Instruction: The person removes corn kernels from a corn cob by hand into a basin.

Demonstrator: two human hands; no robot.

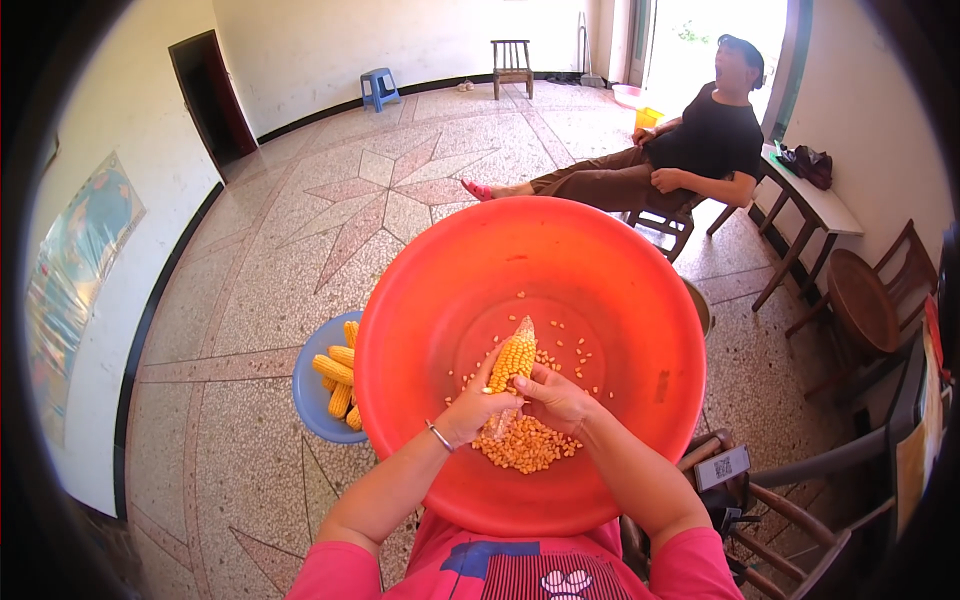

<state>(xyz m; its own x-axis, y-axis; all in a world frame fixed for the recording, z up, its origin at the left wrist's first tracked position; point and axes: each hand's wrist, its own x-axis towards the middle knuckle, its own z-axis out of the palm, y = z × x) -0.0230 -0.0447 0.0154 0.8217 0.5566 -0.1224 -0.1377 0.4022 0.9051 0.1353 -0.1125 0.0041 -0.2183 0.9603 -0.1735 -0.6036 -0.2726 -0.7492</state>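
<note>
A partly shelled corn cob points away from me above a large red plastic basin. My left hand is wrapped around its left side, a metal bangle on that wrist. From the right, my right hand grips the same cob, its thumb against the kernels. Bare cob shows at the lower end, while yellow kernels still cover the upper part. Beneath my hands lies a pile of loose corn kernels, with more scattered over the basin's bottom.
A blue basin of corn cobs stands on the floor at left. Beyond the red basin, a person sits on a chair, legs stretched leftward. At right are a wooden chair, a narrow table and a phone.
</note>
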